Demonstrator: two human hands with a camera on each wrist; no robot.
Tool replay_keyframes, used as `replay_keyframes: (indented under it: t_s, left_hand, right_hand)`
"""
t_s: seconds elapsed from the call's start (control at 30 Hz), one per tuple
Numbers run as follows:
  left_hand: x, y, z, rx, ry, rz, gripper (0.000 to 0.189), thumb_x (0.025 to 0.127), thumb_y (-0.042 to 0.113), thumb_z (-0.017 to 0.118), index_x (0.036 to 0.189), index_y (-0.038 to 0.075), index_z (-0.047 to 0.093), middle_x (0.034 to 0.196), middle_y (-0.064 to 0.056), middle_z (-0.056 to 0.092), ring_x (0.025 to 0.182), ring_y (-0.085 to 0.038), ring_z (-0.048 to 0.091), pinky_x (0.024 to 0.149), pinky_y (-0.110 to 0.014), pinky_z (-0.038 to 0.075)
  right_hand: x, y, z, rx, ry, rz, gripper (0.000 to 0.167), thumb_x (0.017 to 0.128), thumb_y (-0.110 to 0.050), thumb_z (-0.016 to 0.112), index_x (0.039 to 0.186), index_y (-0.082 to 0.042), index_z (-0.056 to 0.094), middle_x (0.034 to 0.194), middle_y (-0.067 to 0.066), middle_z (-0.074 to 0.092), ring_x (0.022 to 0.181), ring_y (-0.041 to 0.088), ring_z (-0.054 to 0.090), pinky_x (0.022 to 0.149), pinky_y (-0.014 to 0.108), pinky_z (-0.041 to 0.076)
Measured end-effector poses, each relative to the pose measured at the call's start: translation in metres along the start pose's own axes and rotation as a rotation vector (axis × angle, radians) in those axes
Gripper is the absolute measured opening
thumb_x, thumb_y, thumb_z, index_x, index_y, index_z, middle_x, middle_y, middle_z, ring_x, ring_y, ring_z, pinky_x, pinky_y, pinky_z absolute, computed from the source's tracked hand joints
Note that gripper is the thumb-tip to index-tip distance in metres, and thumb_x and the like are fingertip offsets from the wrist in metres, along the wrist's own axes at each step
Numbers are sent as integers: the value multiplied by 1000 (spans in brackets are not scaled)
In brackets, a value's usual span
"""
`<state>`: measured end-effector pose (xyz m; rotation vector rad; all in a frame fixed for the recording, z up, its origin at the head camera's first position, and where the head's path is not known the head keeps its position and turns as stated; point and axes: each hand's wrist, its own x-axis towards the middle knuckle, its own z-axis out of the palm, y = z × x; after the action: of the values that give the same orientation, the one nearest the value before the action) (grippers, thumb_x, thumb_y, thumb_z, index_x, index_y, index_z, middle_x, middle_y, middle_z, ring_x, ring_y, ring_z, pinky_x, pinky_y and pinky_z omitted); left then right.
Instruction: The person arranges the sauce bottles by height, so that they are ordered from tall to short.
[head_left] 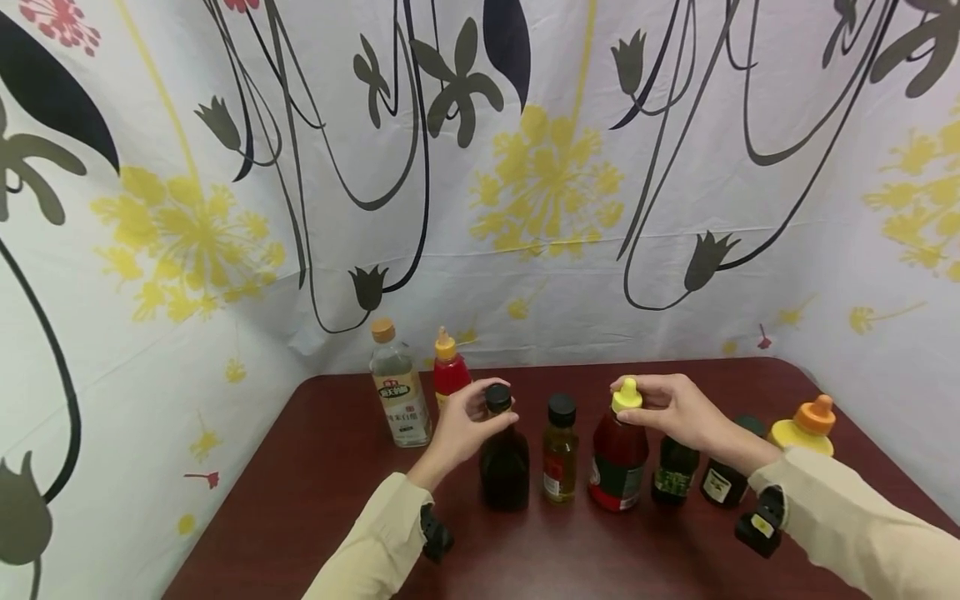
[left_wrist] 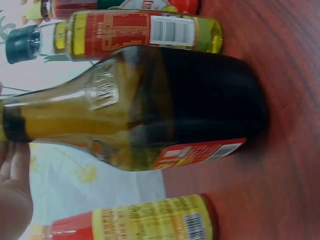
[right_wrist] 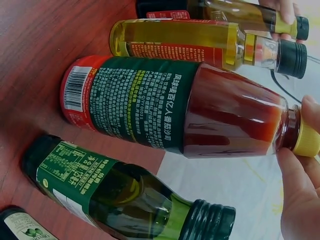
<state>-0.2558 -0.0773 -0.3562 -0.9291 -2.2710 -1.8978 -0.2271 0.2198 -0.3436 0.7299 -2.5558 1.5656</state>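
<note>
My left hand pinches the neck of a dark soy sauce bottle just under its black cap. In the left wrist view that bottle is part filled with dark liquid. My right hand holds a ketchup bottle at its yellow cap, thumb on one side and fingers on the other. The right wrist view shows the green back label of the ketchup bottle. Both bottles stand upright on the table. Between them is a small yellow oil bottle with a black cap, which neither hand touches.
A clear white vinegar bottle and a red squeeze bottle stand at the back left. Right of the ketchup are a green glass bottle, a dark bottle and an orange-capped yellow bottle. A patterned cloth hangs behind the table.
</note>
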Motion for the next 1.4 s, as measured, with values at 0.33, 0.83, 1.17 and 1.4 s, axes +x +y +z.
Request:
replay_keyframes:
  t_s: [0.33,0.83,1.17,1.4]
  left_hand:
    - [0,-8,1,-20,16,21,34,77,-1,66,109,-2,56,100,-24,60,90,-25,59,76,-30,48]
    - [-1,-11,1,-60,37,-1,34,77,-1,66,110,-1,56,99,-18,62,91,-30,59,74,-26,48]
    - [-1,-10,4,-89,61,9,33,77,-2,66,109,-3,57,98,-20,62,92,-38,57,75,-25,48]
    - [-1,-11,5,-83,72,19,33,76,-2,66,108,-3,57,97,-20,62,87,-25,60,76,-30,48]
  right_hand:
    - [12,-9,-2,-14,60,69,39,78,-9,67,112,5,55,109,23,57,91,11,61,69,27,51]
    - [66,-32,3,-110,160,114,39,79,-10,67,114,3,56,106,22,59,98,28,58,71,28,50]
    - [105,-33,27,-108,160,156,37,77,-9,68,113,-3,59,109,17,59,95,24,59,69,31,50]
    - [124,-24,45,-112,129,159,38,76,-11,70,112,-5,61,110,15,59,94,24,59,75,34,49]
